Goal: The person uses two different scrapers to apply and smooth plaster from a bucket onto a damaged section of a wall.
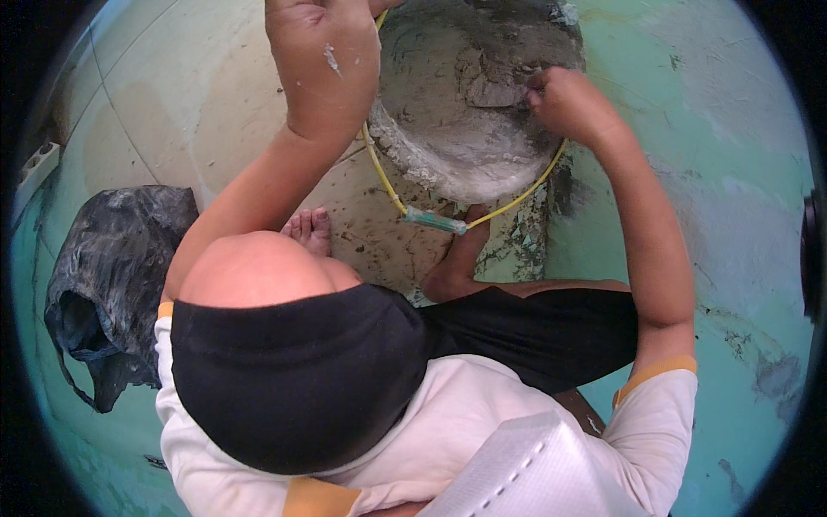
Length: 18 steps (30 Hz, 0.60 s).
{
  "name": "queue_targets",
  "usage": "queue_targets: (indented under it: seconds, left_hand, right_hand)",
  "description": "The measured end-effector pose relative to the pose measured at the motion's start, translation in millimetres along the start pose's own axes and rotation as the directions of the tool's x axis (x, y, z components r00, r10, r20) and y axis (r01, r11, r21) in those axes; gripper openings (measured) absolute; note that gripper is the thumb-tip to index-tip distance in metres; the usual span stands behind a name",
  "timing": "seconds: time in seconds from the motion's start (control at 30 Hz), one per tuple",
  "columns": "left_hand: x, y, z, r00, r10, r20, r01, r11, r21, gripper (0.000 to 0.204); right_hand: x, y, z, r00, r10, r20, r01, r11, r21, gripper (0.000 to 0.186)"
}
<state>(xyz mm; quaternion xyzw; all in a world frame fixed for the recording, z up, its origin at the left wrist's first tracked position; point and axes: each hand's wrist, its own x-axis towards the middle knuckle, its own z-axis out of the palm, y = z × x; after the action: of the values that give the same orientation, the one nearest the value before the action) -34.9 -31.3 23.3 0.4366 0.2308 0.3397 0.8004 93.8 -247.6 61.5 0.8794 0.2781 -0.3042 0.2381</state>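
A round bucket [482, 183] with grey, crusted walls stands in front of me, wet grey-brown paste inside it. Its yellow wire handle [385, 183] hangs down over the near side, with a green grip [435, 221] at the middle. My right hand [570, 105] reaches in over the right rim, its fingers curled together at a flat-edged grey-brown piece [498, 90] coated in the paste; whether that is a tool or a lump I cannot tell. At the bucket's left side my left hand [323, 56] is raised, smeared with white, its fingers mostly cut off by the upper edge.
A crumpled black plastic bag [129, 276] lies on the left. Beige tiles [185, 95] cover the far left floor, spotted with dirt near my bare foot [312, 231]. A worn green surface [715, 224] extends along the right. My bent knee [258, 267] rises under the left forearm.
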Motion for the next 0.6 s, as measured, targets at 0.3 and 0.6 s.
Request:
queue_targets:
  seconds: [0.3,0.6]
  left_hand:
    - [3.0,-2.4,-3.7,0.984,-0.168,-0.066,0.166,0.985,-0.044,0.025]
    - [2.1,-3.1,-6.8,1.0,-0.017,0.012,0.018,0.998,-0.06,0.025]
  right_hand:
    - [-8.2,-13.0,-19.7,0.984,-0.073,0.161,0.099,0.981,-0.166,0.024]
    - [-27.0,-6.7,-63.4,0.979,-0.095,0.183,0.116,0.988,-0.106,0.027]
